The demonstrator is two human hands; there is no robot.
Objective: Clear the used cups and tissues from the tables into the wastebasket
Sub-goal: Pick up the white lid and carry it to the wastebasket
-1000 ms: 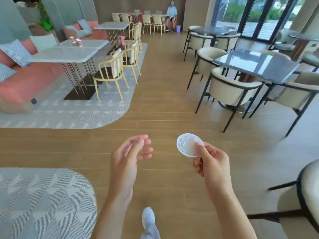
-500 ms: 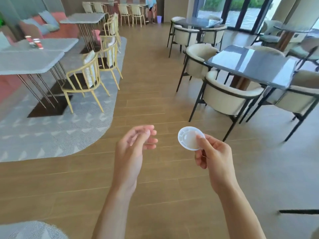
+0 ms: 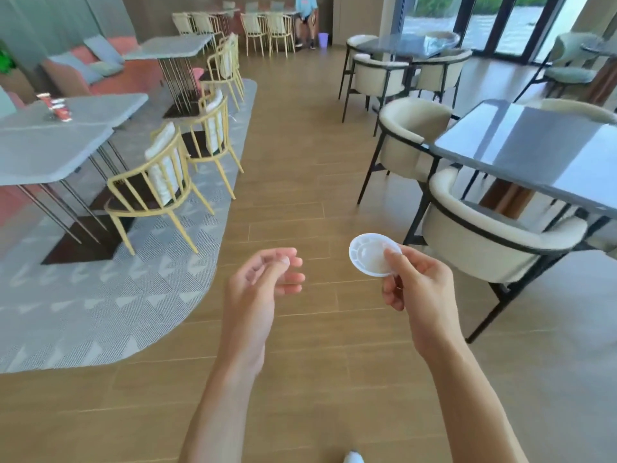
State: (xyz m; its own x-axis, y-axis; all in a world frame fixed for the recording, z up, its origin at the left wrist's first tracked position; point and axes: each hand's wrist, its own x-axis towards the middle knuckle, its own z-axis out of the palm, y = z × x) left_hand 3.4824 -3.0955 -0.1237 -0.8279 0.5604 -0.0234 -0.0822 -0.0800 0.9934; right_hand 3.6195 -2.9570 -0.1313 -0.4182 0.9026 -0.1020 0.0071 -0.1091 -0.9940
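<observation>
Above wood floor [image 3: 300, 362], white lid [image 3: 369, 253] pinched in right hand [image 3: 420, 289].

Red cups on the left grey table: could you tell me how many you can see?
2, apparently: one red cup at the grey table's far left edge, another red cup just nearer. They are blurred, so more may be hidden.

Your right hand [image 3: 421, 292] pinches a translucent white plastic lid [image 3: 372, 253] above matt wood-plank flooring [image 3: 300, 345], near a glossy dark tabletop [image 3: 534, 152] at right.
</observation>
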